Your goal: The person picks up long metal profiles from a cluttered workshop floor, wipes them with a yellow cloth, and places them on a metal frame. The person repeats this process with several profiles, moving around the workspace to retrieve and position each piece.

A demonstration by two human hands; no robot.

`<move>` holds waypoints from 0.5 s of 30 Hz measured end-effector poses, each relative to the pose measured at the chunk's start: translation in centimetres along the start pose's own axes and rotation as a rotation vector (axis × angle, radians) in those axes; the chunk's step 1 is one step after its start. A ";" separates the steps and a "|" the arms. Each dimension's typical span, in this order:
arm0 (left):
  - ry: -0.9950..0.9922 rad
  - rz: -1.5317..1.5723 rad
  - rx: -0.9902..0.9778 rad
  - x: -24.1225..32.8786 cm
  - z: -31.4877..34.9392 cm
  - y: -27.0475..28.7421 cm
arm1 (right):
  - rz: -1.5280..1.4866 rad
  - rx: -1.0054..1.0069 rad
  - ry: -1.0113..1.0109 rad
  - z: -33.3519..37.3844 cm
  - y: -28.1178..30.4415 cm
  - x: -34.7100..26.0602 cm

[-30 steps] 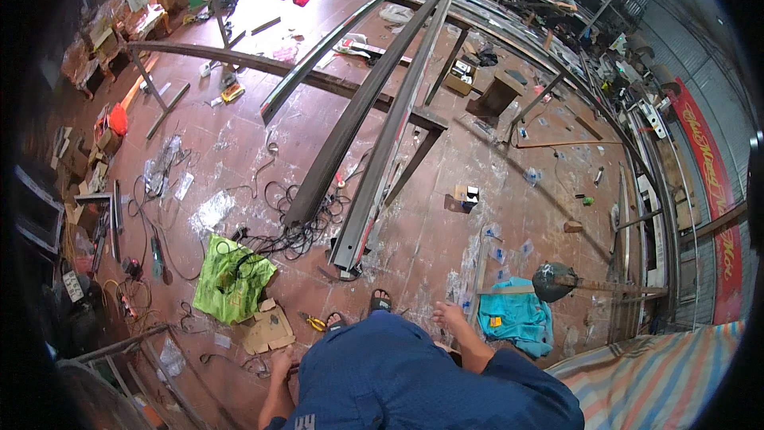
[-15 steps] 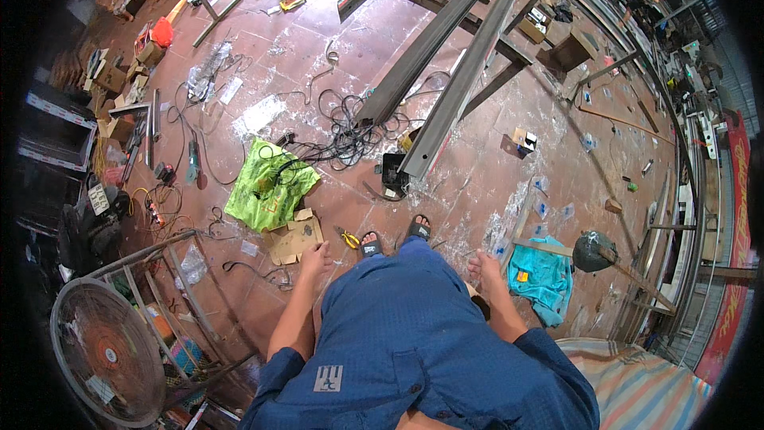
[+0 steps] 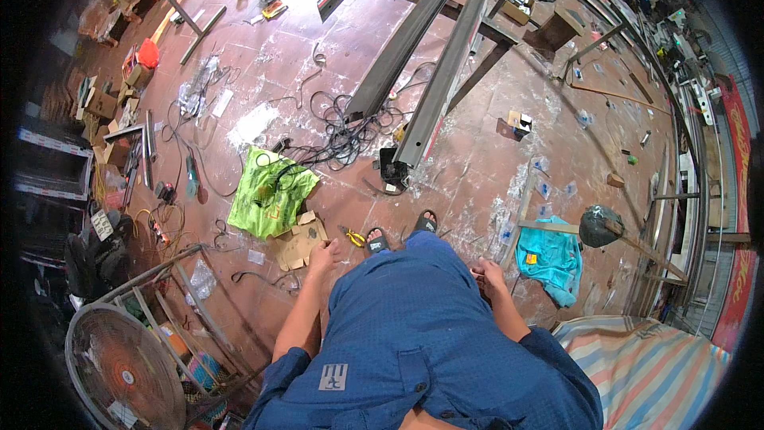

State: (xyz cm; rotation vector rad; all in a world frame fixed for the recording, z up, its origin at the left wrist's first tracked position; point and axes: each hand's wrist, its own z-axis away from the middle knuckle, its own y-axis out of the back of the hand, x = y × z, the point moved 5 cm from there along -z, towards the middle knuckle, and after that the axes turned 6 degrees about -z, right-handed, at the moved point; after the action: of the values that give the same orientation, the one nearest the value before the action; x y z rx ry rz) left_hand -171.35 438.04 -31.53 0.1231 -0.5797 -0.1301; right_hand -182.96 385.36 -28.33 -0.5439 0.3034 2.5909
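Note:
My left hand [image 3: 324, 256] is held low in front of my body with its fingers curled in. No object shows in it. It appears over the edge of a flattened piece of brown cardboard [image 3: 298, 244], left of yellow-handled pliers [image 3: 352, 236] on the floor. My right hand [image 3: 487, 273] hangs by my right side, fingers bent inward, and nothing is seen sticking out of it. To its right a turquoise cloth [image 3: 551, 259] lies crumpled on the floor. Beyond my left hand, a bright green bag [image 3: 270, 193] is spread with black cable across it.
Long metal beams [image 3: 454, 72] reach toward me above the tiled floor. Tangled black cables [image 3: 350, 131] and a small black box [image 3: 393, 169] lie near their ends. A round fan [image 3: 126, 370] stands at lower left. Striped fabric [image 3: 637, 366] covers something at lower right.
The view has shifted a little, so floor items sit slightly differently. My right hand has drawn a bit closer to my body and its fingers look more curled. My left hand stays much the same.

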 end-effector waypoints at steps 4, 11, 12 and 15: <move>-0.100 0.032 -0.031 4.5 0.2 -2.0 | -0.054 0.009 0.036 0.1 0.4 -1.1; -0.500 -0.093 0.067 19.5 5.8 -5.8 | -0.026 0.007 0.022 -2.8 0.8 -3.4; -0.588 -0.134 0.073 21.7 6.4 -6.5 | -0.020 0.002 0.009 -3.6 0.9 -3.7; -0.836 -0.363 0.215 30.5 11.1 -9.1 | -0.044 -0.015 0.016 -5.5 1.2 -5.6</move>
State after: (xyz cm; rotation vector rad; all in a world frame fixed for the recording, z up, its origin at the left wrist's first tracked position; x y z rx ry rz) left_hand -153.04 423.43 -7.32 0.3918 -1.4049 -0.4846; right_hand -177.25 380.41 -30.74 -0.5705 0.2746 2.5492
